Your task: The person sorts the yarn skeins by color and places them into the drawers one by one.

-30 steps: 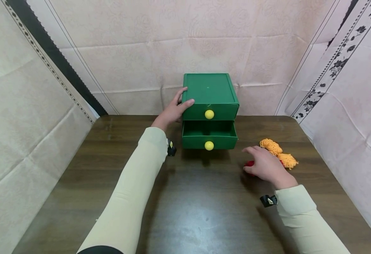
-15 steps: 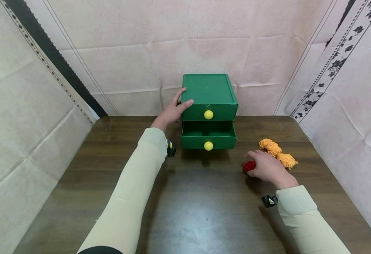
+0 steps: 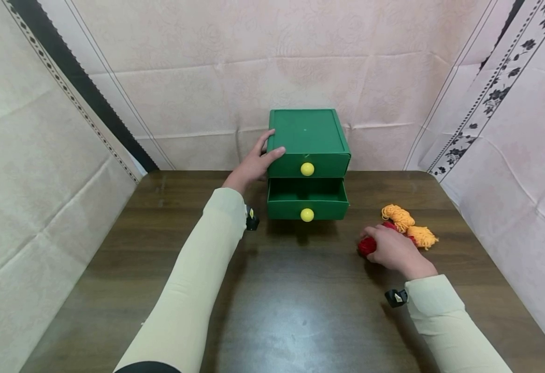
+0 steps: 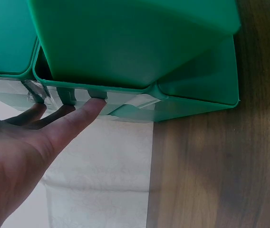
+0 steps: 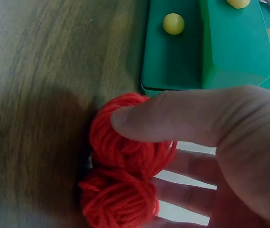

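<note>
A green cabinet (image 3: pixel 306 129) with yellow knobs stands at the back of the table, its middle drawer (image 3: pixel 306 207) pulled out. My left hand (image 3: pixel 253 165) lies along the cabinet's left side, thumb at the top front edge. In the left wrist view its extended fingers (image 4: pixel 80 114) touch the taped side wall. On the right, my right hand (image 3: pixel 393 248) pinches a skein of red yarn (image 3: pixel 367 246), which bulges into two bundles. The right wrist view shows the thumb (image 5: pixel 149 118) across one bundle of the red yarn (image 5: pixel 120 199) and fingers behind it.
A skein of orange yarn (image 3: pixel 422 237) lies just beyond the right hand. Red strands show between it and the hand. Patterned pale cloth (image 3: pixel 235 83) hangs behind and on both sides of the brown wooden table (image 3: pixel 272 311).
The fingers and thumb of my right hand have drawn together around the red yarn, uncovering more of it. The left hand and cabinet have stayed in place.
</note>
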`<state>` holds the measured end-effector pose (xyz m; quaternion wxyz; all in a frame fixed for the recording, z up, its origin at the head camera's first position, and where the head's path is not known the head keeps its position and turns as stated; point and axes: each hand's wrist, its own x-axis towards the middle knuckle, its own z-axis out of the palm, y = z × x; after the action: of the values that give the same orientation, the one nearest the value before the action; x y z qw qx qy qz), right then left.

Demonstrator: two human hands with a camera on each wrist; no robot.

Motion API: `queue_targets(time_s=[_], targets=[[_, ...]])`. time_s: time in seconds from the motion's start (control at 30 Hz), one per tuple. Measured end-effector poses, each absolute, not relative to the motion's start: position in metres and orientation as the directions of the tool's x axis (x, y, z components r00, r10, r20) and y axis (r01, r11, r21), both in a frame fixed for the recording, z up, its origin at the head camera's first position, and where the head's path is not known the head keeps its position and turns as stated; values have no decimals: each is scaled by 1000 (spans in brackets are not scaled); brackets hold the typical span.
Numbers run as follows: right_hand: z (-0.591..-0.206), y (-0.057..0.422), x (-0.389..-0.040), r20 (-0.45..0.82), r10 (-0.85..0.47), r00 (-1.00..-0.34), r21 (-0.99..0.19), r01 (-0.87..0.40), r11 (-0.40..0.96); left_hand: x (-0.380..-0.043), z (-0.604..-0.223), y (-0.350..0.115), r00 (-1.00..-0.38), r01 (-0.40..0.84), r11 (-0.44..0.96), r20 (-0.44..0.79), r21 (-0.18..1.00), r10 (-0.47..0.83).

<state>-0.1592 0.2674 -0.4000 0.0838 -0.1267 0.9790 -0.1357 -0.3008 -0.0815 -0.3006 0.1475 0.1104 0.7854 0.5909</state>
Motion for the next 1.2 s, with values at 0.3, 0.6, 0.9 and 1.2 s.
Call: queue_targets(time_s=[0.3, 0.6, 0.9, 1.2], targets=[[-403, 267, -158, -97, -278, -956, -259, -245, 934, -300, -301, -81, -932, -6, 270, -103, 963, 347], [-401, 266, -158, -57, -283, -958, -238, -262, 935, -300, -301, -82, -931, -12, 263, -106, 965, 348], [-394, 262, -156, -29, -282, -959, -247, -267, 932, -300, -300, -81, -931, -8, 262, -103, 965, 349], [-381, 257, -156, 23, -283, -959, -256, -279, 925, -299, -300, -81, -930, -4, 252, -96, 968, 354]])
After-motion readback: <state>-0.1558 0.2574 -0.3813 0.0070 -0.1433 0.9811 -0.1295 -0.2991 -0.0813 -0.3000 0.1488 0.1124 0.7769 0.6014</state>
